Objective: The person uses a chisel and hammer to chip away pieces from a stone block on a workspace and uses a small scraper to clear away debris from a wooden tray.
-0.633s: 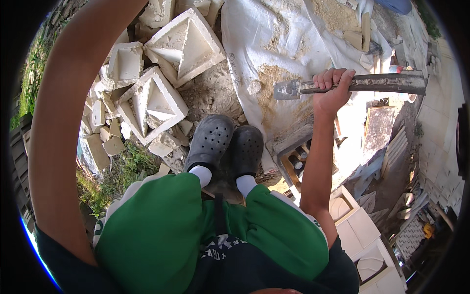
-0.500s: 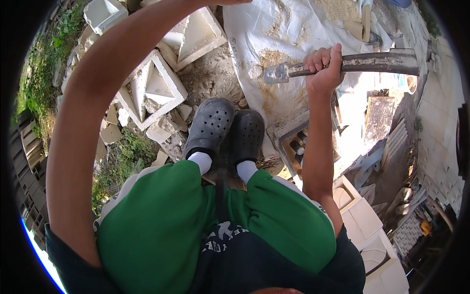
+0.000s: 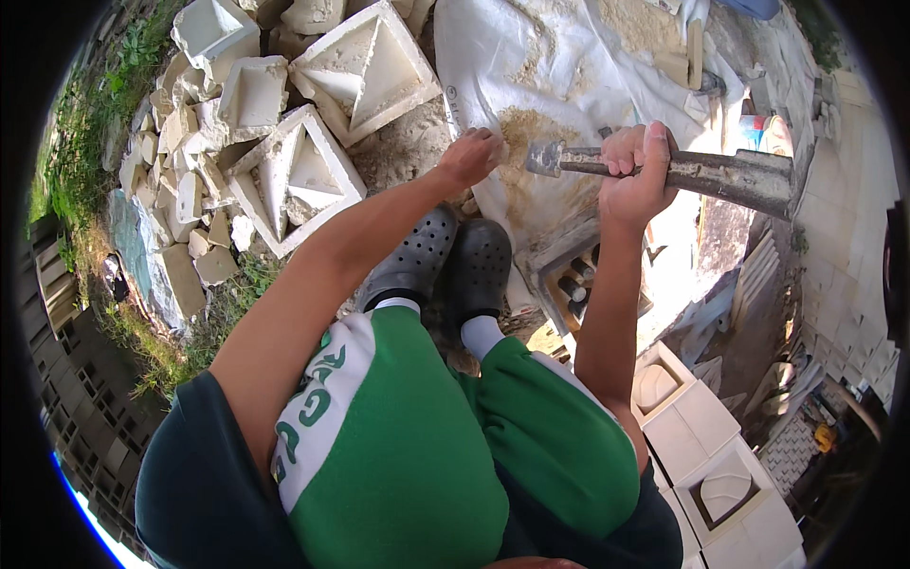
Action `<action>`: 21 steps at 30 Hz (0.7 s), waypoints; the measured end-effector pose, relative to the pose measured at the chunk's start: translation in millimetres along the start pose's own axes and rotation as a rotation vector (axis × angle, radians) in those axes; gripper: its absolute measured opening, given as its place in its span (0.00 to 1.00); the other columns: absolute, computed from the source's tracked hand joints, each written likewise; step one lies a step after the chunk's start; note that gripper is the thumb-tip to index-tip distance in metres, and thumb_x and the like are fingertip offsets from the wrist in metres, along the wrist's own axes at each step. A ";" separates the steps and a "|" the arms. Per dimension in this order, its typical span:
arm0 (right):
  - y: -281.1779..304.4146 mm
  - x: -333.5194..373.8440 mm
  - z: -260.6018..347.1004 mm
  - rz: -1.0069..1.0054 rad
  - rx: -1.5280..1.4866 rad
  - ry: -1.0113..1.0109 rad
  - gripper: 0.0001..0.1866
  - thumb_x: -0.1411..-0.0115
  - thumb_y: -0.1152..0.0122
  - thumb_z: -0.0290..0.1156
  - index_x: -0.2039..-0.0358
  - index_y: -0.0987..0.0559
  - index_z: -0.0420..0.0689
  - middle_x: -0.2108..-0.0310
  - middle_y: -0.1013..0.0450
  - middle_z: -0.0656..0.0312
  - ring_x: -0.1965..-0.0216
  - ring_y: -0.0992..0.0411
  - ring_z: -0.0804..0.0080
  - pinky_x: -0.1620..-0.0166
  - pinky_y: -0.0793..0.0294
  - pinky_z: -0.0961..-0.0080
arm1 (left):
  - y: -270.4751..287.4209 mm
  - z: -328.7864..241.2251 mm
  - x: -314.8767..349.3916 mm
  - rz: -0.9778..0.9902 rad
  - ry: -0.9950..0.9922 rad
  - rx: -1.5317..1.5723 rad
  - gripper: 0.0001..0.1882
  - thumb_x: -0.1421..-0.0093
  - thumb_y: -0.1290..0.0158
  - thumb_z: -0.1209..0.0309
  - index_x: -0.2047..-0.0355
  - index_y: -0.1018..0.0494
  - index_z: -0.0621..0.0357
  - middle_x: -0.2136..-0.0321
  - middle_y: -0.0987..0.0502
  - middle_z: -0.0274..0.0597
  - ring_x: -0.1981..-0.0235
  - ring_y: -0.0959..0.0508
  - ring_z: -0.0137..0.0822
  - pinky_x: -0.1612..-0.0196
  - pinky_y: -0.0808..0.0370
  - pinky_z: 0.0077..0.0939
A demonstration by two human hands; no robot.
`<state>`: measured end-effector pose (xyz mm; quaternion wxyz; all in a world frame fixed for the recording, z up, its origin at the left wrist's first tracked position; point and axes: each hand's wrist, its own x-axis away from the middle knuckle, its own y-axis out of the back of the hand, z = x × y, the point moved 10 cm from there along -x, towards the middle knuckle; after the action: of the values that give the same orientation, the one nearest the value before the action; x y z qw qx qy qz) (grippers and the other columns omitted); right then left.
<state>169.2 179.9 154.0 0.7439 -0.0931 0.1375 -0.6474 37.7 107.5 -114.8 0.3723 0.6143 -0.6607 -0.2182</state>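
My right hand (image 3: 637, 175) grips a long, dusty hand tool (image 3: 725, 178) around its narrower part. The tool's squared grey end points left, and its dark, wider end slants down to the right. I cannot tell its exact kind. My left hand (image 3: 474, 156) reaches to the edge of a white sheet (image 3: 588, 71), its fingers curled about a small pale lump (image 3: 503, 152). The fingers partly hide this lump. Left of that hand lies a hollow plaster mould (image 3: 355, 171) with triangular hollows, and beyond it is a second similar mould (image 3: 417, 76).
Broken plaster pieces (image 3: 180, 194) are heaped at the left. My grey clogs (image 3: 477, 270) stand between the rubble and the sheet. A box with dark cylinders (image 3: 555, 270) sits near my right forearm; pale moulded blocks (image 3: 697, 422) line the lower right. A blue-grey slab (image 3: 131, 237) leans at the left.
My left hand has come down and back from the top edge to the pale lump on the sheet. The right hand has lowered slightly with the tool, whose wide end now tilts down.
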 end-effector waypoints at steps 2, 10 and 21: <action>8.3 1.2 -15.0 -0.039 0.048 -0.027 0.17 0.41 0.48 0.30 0.85 0.40 0.47 0.88 0.46 0.70 0.85 0.48 0.81 0.79 0.47 0.80 | 4.3 -13.5 1.4 -0.106 -0.243 0.081 0.19 0.46 0.46 0.66 0.54 0.29 0.56 0.54 0.28 0.46 0.51 0.29 0.47 0.48 0.31 0.37; 35.1 7.4 -51.5 -0.120 0.055 -0.100 0.15 0.41 0.48 0.28 0.83 0.39 0.47 0.87 0.47 0.72 0.86 0.49 0.83 0.80 0.48 0.81 | 5.1 -11.2 26.0 -0.218 -0.469 0.009 0.14 0.44 0.49 0.71 0.57 0.29 0.59 0.51 0.31 0.45 0.47 0.31 0.45 0.47 0.31 0.35; -10.6 14.1 -4.0 0.089 0.224 0.080 0.16 0.42 0.53 0.27 0.86 0.43 0.46 0.90 0.50 0.69 0.87 0.51 0.81 0.81 0.50 0.79 | 15.4 -20.1 26.7 -0.071 -0.252 0.048 0.12 0.39 0.53 0.66 0.55 0.29 0.52 0.49 0.31 0.41 0.53 0.26 0.45 0.54 0.26 0.37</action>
<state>159.7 164.6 152.4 0.7716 0.0226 0.0978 -0.6281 43.8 87.2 -84.7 0.2638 0.6137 -0.6849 -0.2909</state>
